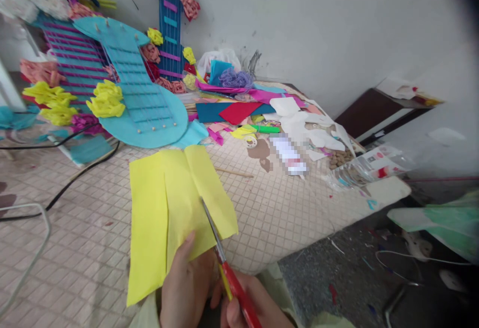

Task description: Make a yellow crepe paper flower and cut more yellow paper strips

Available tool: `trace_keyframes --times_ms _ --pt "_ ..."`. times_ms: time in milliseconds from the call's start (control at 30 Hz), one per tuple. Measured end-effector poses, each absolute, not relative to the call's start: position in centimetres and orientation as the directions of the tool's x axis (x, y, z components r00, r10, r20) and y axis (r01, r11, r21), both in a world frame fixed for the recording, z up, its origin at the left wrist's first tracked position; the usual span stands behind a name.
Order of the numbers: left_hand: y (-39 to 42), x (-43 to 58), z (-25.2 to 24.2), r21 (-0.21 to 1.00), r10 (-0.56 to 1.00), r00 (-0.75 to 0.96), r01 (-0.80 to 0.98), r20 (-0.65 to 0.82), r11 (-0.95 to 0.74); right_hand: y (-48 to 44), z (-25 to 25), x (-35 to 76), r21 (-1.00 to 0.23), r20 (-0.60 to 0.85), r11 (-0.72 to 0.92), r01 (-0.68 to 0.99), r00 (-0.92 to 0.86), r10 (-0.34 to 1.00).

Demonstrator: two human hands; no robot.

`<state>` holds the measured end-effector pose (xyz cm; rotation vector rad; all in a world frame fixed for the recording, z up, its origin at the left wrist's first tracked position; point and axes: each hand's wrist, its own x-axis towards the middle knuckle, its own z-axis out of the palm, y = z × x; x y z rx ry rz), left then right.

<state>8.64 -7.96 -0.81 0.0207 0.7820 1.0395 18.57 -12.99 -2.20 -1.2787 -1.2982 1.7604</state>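
A yellow sheet of paper [168,208] with lengthwise cuts is held up over the table, low in the head view. My left hand [185,288] pinches its lower edge, thumb on top. My right hand [249,308] is closed round the red handles of a pair of scissors [224,263]. The scissor blades point up and left into the right strip of the yellow paper.
The tiled table [75,228] carries a turquoise guitar-shaped craft [142,93] with yellow paper flowers [107,99], scattered coloured paper scraps [239,108], a green marker [265,129] and black cables [63,188]. A plastic bottle [359,171] lies near the right edge. The dark floor [337,268] is at the lower right.
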Motion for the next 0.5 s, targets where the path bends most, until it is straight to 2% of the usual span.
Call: trace_keyframes --times_ms 167,233,333,500 --pt "-7.9 8.7 -0.7 0.278 0.736 0.233 -0.82 -0.636 0.5 -12.6 -1.2 18.5 -0.902 -0.415 -0.43 0.039 -0.353 0.838" --pt "-8.0 8.7 -0.9 0.259 0.738 0.235 -0.833 -0.633 0.488 -12.7 -1.2 18.5 -0.902 -0.425 -0.423 0.085 -0.333 0.842" --pt "-8.2 8.7 -1.2 0.254 0.74 0.237 -0.837 -0.63 0.484 -13.0 -1.6 18.5 -0.933 -0.353 -0.317 0.168 -0.268 0.896" --pt "-8.8 8.5 -1.6 0.303 0.758 0.226 -0.819 -0.611 0.488 -13.4 -2.4 18.6 -0.974 -0.214 -0.177 0.14 -0.316 0.924"
